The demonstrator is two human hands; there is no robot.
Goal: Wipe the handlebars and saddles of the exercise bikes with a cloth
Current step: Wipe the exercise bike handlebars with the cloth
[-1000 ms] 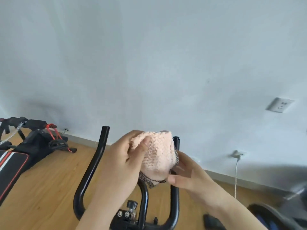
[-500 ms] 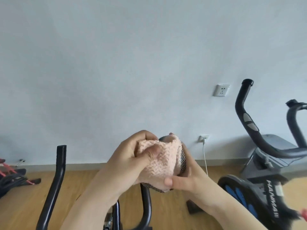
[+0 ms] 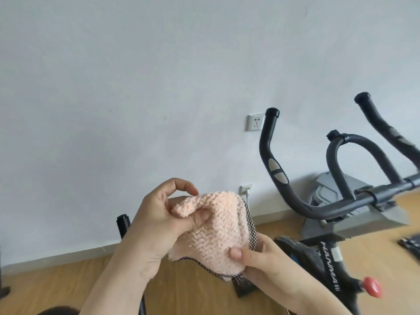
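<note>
Person holds a pink fluffy cloth (image 3: 216,230) up in front of them with both hands, roughly centre of view, against the pale wall (image 3: 159,87). The cloth is bunched, with a dark checked trim along its right and bottom edges. Left hand (image 3: 154,223) grips the cloth's upper left part: the thumb is pushed into the pile and pinches a fold against the curled fingers, and the index finger arches above, clear of the fabric. Right hand (image 3: 268,264) holds the lower right corner: the thumb lies flat on the front of the cloth near the bottom edge. The other fingers sit behind the cloth, so can't tell how they lie. The cloth is well apart from the grey bike's handlebars (image 3: 318,208), which stand to the right; one grip rises in front of a wall socket (image 3: 255,122), another goes up toward the right edge. Below them are the bike frame (image 3: 329,264) with white lettering and a red knob (image 3: 372,289). A second socket (image 3: 246,189) with a plug in it shows just above the cloth's top right. A black bar end (image 3: 123,221) sticks up behind the left wrist. Wooden floor (image 3: 56,280) runs along the bottom, and a dark flat thing (image 3: 411,244) lies on it at far right, too cut off to identify.
</note>
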